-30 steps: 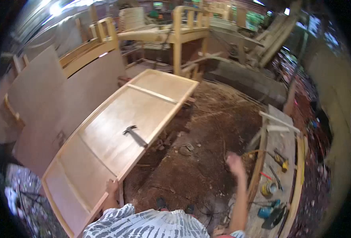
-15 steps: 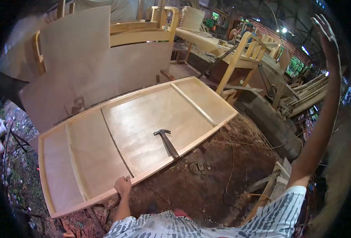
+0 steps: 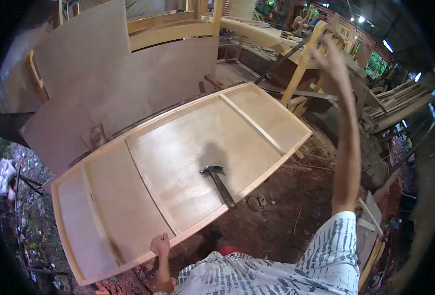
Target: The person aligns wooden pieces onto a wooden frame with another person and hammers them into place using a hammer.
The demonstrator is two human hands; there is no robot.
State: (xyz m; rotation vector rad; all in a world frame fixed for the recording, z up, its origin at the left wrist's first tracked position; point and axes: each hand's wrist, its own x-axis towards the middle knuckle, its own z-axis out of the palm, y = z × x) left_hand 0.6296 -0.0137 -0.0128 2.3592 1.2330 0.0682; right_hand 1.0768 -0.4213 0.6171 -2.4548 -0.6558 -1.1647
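My left hand (image 3: 160,245) is closed on the near edge of a large framed wooden panel (image 3: 193,137), its fingers wrapped over the frame rail. A claw hammer (image 3: 218,184) lies on the panel, its head on the sheet and its handle across the near rail. My right hand (image 3: 329,60) is raised at the upper right, off the panel, with its fingers apart and nothing in them. A dark shadow falls on the sheet around the hammer's head.
Large plywood sheets (image 3: 163,78) lean behind the panel. A yellowish wooden bed frame (image 3: 301,64) stands at the back right, near stacked planks (image 3: 404,105). A bench with wood pieces (image 3: 372,216) is at the lower right. A white bag (image 3: 5,176) lies far left.
The view has swung to the right. My right hand has risen from low over the floor to the upper right, then moved inward. My left hand has stayed on the panel's edge.
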